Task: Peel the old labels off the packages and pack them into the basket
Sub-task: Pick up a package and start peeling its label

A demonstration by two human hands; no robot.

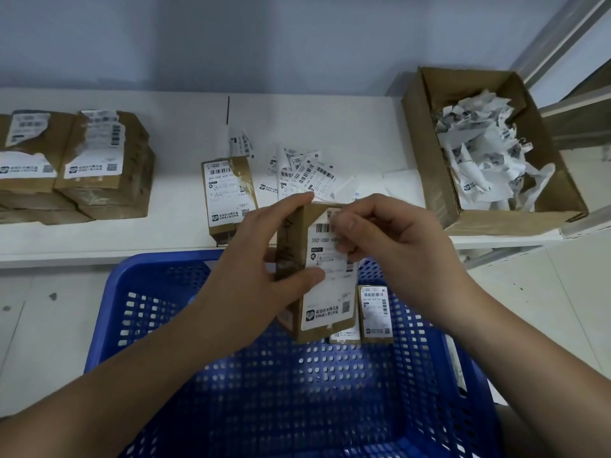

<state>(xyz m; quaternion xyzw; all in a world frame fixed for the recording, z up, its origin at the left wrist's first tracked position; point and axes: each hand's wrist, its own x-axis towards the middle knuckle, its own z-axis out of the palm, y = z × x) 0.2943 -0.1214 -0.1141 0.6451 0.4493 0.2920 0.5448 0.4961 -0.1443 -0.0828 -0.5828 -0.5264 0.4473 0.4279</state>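
Blue basket (109, 312) holding two packages (375, 312), carton (426, 180) of label scraps (479, 153)

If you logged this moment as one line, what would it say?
step: peeling label | left hand: holds brown cardboard package | right hand: pinches white label's top corner | place: above blue plastic basket

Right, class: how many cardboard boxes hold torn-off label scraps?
1: the open cardboard box on the shelf's right end, with crumpled label scraps inside.
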